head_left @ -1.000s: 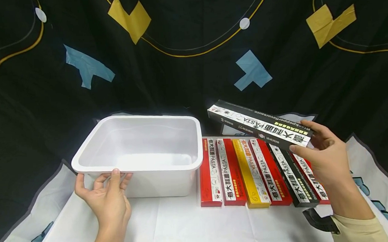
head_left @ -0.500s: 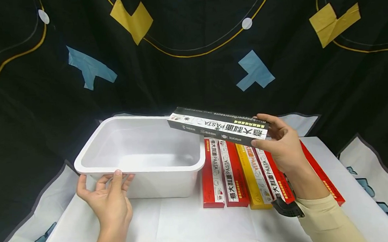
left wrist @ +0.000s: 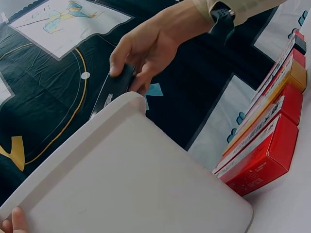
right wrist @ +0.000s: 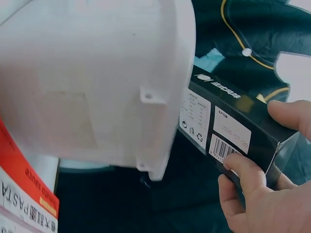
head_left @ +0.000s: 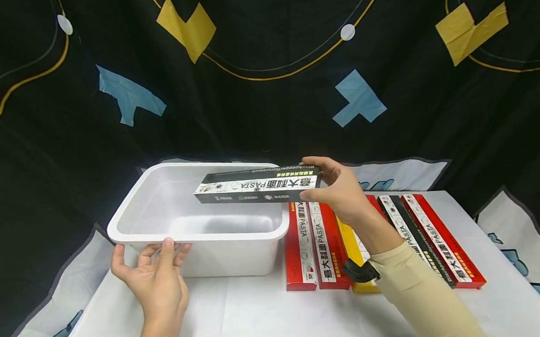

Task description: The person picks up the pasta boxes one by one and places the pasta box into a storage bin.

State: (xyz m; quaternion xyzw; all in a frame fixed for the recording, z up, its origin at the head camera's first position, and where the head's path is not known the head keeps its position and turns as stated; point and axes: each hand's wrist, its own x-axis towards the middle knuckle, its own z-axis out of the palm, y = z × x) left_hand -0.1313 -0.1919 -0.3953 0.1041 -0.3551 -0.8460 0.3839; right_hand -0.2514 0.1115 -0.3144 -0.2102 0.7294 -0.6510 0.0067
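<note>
My right hand (head_left: 340,190) grips one end of a black pasta box (head_left: 257,185), labelled black pepper flavour, thumb on the near side. The box lies almost level, its far end over the opening of a white plastic bin (head_left: 200,238). In the right wrist view the black box (right wrist: 228,121) shows a barcode and date label, with fingers along its lower face. My left hand (head_left: 154,281) holds the bin's front rim near the left corner, thumb up and fingers under the lip. The bin's visible inside holds nothing.
Right of the bin, several pasta boxes lie side by side on the white table (head_left: 278,321): a red box (head_left: 299,258) closest to the bin, a yellow box (head_left: 362,286) partly behind my forearm, and another red box (head_left: 453,245) outermost. A black curtain (head_left: 267,117) hangs behind.
My right hand has carried the black pasta box leftward from above the row to over the bin's right part, turning it more level. The left hand keeps its hold on the rim.
</note>
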